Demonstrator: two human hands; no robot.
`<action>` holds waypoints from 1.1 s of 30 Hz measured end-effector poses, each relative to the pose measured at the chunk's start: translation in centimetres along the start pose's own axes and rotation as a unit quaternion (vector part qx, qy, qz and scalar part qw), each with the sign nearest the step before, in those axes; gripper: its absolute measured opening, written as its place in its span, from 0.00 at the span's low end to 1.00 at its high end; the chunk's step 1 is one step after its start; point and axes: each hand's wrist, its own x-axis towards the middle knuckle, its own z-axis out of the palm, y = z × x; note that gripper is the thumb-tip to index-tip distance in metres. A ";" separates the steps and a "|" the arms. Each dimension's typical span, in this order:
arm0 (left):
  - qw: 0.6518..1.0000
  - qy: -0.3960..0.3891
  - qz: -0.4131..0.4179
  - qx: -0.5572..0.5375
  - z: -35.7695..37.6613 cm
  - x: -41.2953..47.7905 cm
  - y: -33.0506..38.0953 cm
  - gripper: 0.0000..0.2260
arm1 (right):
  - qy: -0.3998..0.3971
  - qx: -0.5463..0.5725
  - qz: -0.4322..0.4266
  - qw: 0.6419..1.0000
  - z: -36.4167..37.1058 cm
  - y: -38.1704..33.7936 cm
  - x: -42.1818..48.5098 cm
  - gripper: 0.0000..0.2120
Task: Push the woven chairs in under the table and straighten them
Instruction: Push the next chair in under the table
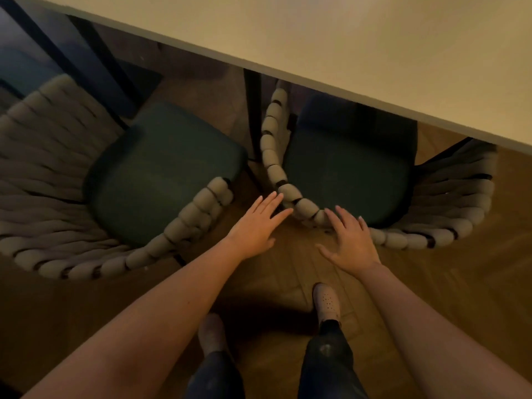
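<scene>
Two woven chairs with dark green seat cushions stand at a pale table [359,53]. The right chair [348,171] has the front of its seat under the table edge. The left chair [161,180] stands out from the table and is turned at an angle. My left hand [256,223] is open, fingers spread, its fingertips close to the right chair's woven backrest rim [302,205]. My right hand [351,240] is open and lies flat over that same rim. Neither hand grips anything.
The floor is wooden parquet [288,266]. My two feet [326,300] in light shoes stand just behind the chairs. A dark table leg [253,110] rises between the two chairs. Dark furniture fills the upper left corner.
</scene>
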 end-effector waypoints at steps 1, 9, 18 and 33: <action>1.000 -0.003 -0.014 -0.003 0.4 -2.2 -1.6 0.36 | 0.026 -0.003 -0.004 1.000 0.5 -2.6 0.0 0.40; 0.994 -0.054 -0.093 -0.005 3.0 -19.0 -17.7 0.47 | -0.008 0.076 -0.100 0.992 4.6 -23.5 1.4 0.39; 0.950 -0.235 -0.207 0.008 4.1 -26.4 -26.7 0.53 | -0.131 0.007 -0.278 0.951 6.2 -36.0 4.5 0.42; 0.950 -0.279 -0.040 0.132 3.8 -29.9 -41.3 0.33 | -0.195 -0.005 -0.138 0.971 11.3 -53.5 5.9 0.39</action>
